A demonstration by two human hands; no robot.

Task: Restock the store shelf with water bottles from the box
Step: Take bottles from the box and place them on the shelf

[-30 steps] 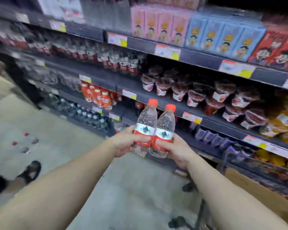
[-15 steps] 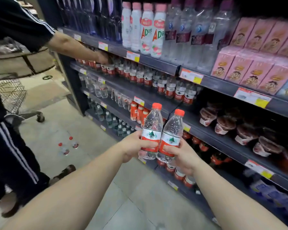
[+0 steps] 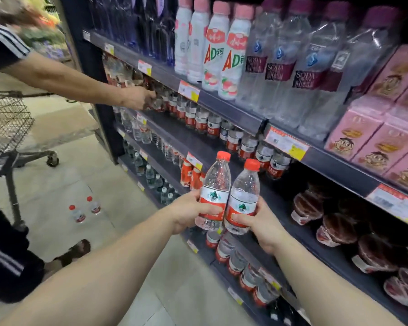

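Clearly the restocking is midway, judging from the head view, the only view there is. The left hand (image 3: 189,212) has its grip clamped round the red label of 1 water bottle (image 3: 214,191), and the right hand (image 3: 260,222) has its grip clamped on a 2nd water bottle (image 3: 244,198). Both bottles are upright, side by side and touching, held in the air in front of the shelf unit and not yet resting on any shelf.

Behind them, the shelf with matching red-label bottles (image 3: 245,142) already carries a long row running left to right, so part of the job looks done. Lower down, another row of red-label bottles (image 3: 233,260) sits near the floor. Which shelf these 2 are meant for cannot be told.

The box named in the task is not in view, so how many bottles are left cannot be judged. 2 small bottles (image 3: 85,209) stand on the floor, well apart from the shelves, and probably await shelving too.

At the left, another person's hand (image 3: 137,98) reaches into the same red-label row, beside a wire cart (image 3: 7,123).
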